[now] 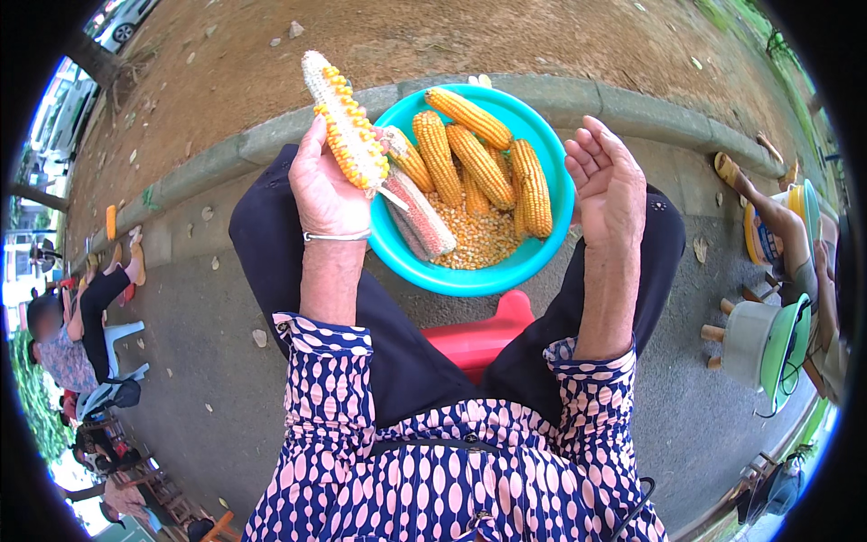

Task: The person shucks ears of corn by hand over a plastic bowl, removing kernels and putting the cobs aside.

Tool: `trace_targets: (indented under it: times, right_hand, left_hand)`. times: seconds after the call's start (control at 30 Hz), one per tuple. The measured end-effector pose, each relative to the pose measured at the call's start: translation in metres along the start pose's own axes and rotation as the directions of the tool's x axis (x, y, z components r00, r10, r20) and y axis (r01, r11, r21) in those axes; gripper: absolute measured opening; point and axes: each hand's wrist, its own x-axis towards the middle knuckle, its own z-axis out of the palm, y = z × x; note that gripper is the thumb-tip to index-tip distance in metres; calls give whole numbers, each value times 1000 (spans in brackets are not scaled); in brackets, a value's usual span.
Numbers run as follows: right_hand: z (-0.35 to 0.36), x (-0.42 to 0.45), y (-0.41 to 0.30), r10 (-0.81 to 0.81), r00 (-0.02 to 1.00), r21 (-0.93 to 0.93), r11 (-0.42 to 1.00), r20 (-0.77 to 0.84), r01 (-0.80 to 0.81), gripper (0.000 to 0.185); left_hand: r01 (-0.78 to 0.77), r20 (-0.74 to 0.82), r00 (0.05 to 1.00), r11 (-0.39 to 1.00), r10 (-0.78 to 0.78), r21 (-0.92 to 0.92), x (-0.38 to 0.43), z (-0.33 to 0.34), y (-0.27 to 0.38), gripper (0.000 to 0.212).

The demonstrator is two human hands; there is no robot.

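My left hand (332,183) grips a partly shelled corn cob (345,129), tilted up and away from me. Yellow kernels remain in rows along it, with bare white cob between them and at its tip. Over the right rim of a turquoise plastic basin (474,281), my right hand (606,179) is raised, palm turned inward, fingers slightly curled and holding nothing. Inside the basin lie several full yellow ears of corn (477,166). Loose kernels (481,237) cover part of its bottom. Stripped cobs (423,213) rest against the basin's left side.
A red plastic stool (484,332) shows between my legs. Beyond the basin runs a concrete kerb (562,95) with bare soil behind it. People sit at left and right. A bucket (765,227) and a green basin (786,352) stand on the right.
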Motion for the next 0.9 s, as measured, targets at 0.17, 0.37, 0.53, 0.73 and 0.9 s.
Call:
trace_targets:
  times: [0.17,0.37,0.53,0.73,0.9]
  right_hand:
    - [-8,-3,-7,12,999,49,999,-47,-10,24]
    - [-9,3,-10,-57,998,20,998,-41,58,22]
    - [-3,-1,-10,-87,996,2,996,-18,87,21]
    - [-5,-5,2,-27,998,-42,999,53,29,20]
    - [2,-10,12,-5,992,-121,992,126,20,19]
  left_hand:
    - [-18,-74,997,999,20,38,-11,12,4,39]
    - [98,176,980,995,-97,4,-24,47,10,41]
    - [34,131,990,991,-51,126,-17,43,-15,42]
    - [208,92,971,970,-220,123,-23,24,-43,41]
    - [386,94,918,922,-386,18,-39,12,-63,42]
